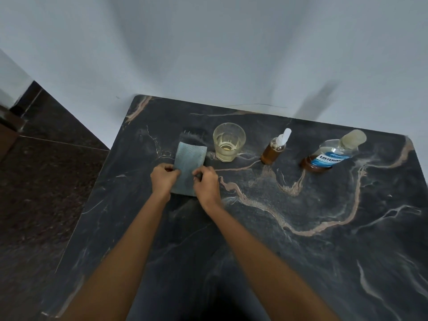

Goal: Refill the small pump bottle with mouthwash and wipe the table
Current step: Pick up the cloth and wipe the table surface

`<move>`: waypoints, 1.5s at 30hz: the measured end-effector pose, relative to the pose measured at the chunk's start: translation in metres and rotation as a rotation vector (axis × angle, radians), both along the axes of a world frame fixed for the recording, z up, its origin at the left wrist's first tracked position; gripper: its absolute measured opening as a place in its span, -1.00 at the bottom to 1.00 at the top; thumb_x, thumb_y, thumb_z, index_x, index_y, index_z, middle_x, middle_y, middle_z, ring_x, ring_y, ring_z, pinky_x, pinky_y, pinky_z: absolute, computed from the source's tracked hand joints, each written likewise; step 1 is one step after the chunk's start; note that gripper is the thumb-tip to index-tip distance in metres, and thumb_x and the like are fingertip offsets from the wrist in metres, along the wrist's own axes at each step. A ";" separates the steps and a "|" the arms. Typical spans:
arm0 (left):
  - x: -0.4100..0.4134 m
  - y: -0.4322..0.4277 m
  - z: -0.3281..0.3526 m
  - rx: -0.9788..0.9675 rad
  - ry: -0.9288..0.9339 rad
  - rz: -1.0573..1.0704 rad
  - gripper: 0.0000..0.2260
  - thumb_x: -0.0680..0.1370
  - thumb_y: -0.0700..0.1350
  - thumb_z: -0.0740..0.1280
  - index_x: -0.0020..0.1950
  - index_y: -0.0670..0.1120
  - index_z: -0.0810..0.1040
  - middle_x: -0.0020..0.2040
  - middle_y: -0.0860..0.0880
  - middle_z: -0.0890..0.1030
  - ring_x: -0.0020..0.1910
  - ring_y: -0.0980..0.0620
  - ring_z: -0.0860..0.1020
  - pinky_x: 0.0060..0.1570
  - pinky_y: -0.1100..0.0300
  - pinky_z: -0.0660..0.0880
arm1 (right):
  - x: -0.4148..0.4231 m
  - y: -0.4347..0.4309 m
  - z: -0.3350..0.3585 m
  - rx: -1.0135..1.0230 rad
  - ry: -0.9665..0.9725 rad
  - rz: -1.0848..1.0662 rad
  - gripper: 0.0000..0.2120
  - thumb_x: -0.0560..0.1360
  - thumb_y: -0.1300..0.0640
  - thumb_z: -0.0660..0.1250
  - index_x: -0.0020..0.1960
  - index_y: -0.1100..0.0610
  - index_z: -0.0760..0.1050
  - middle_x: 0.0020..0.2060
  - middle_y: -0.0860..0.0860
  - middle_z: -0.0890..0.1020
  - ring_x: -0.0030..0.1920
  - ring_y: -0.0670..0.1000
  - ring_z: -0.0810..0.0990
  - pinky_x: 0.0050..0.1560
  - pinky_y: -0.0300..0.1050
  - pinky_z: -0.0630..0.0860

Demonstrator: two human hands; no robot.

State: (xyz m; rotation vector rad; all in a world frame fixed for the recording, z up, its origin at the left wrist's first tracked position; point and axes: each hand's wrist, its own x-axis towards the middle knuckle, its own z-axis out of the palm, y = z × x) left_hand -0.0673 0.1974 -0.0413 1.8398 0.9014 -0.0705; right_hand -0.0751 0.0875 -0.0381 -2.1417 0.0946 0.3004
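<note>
- Left hand [165, 179] pinches the left edge of the blue cloth [188, 163], fingers curled onto the fabric.
- Right hand [206, 181] pinches the opposite edge in the same way. The cloth is a folded oblong lying on the table [324, 239] between the two hands.
- Small pump bottle [273, 150] stands upright to the right, well apart from the cloth, with its white pump head fitted and amber liquid up to about the shoulder. On that evidence the refill appears done and the wiping is the step in hand.
- Glass [228, 142] stands just beside the cloth's far right corner and holds a shallow layer of pale liquid. Mouthwash bottle [333, 151] stands further right, cap on.
- A dull patch lies on the table just beyond the cloth's far edge. It may be a wet mark or only a shadow; the view does not settle it.
- Recommendations for the wipe:
  - Keep the fold, so that the pad stays thick and flat.
  - Shift from an edge pinch to one flat palm on top before pushing.
  - Work that patch first, with strokes running away from the glass.
  - Steady or move the glass with the free hand, since a sideways sweep could knock it and spill what remains.
</note>
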 end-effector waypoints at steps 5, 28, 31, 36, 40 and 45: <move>-0.054 -0.012 0.002 -0.097 -0.004 -0.020 -0.83 0.41 -0.31 0.39 -0.02 -0.25 0.51 -0.06 -0.22 0.59 -0.09 -0.09 0.55 -0.21 0.15 0.49 | -0.044 -0.025 0.000 -0.015 -0.009 0.055 -0.83 0.47 0.36 0.25 0.03 0.23 0.53 0.08 0.13 0.52 0.05 0.06 0.53 0.07 -0.16 0.46; -0.225 -0.168 -0.004 -0.029 -0.031 -0.561 -0.79 0.43 -0.28 0.38 0.06 -0.19 0.55 -0.15 -0.01 0.55 -0.23 0.15 0.51 -0.32 0.48 0.39 | -0.244 -0.198 -0.006 -0.075 -0.016 -0.163 -0.88 0.45 0.37 0.30 -0.06 0.21 0.52 -0.04 -0.04 0.40 -0.11 -0.12 0.45 -0.02 -0.36 0.42; -0.235 -0.177 -0.004 0.026 -0.057 -0.610 -0.82 0.42 -0.29 0.39 0.01 -0.21 0.56 -0.18 -0.03 0.55 -0.25 0.10 0.52 -0.26 0.40 0.43 | -0.254 -0.206 -0.009 -0.105 -0.026 -0.157 -0.87 0.46 0.37 0.29 -0.04 0.21 0.51 0.02 -0.01 0.40 -0.05 -0.07 0.48 0.04 -0.26 0.49; -0.244 -0.177 -0.009 0.077 -0.068 -0.618 -0.77 0.42 -0.30 0.39 0.08 -0.23 0.54 -0.11 -0.10 0.56 -0.17 0.03 0.54 -0.11 0.22 0.48 | -0.261 -0.207 -0.012 -0.250 -0.045 -0.099 -0.83 0.47 0.32 0.28 0.06 0.21 0.49 0.15 0.06 0.40 0.12 0.04 0.46 0.08 -0.12 0.52; -0.243 -0.165 -0.014 0.138 -0.140 -0.569 -0.77 0.47 -0.31 0.32 0.11 -0.21 0.54 -0.04 -0.15 0.60 -0.07 -0.02 0.57 -0.06 0.29 0.43 | -0.259 -0.200 -0.012 -0.436 -0.121 -0.066 -0.73 0.47 0.21 0.32 0.17 0.19 0.44 0.26 0.12 0.37 0.25 0.11 0.33 0.26 -0.06 0.33; -0.242 -0.142 -0.027 0.465 -0.280 -0.707 -0.69 0.52 -0.22 0.28 0.27 -0.18 0.45 0.27 -0.15 0.50 0.27 -0.09 0.43 0.29 0.09 0.29 | -0.258 -0.174 -0.022 -0.498 -0.163 0.124 -0.39 0.52 -0.07 0.21 0.43 0.21 0.14 0.47 0.17 0.15 0.49 0.15 0.03 0.48 0.07 -0.06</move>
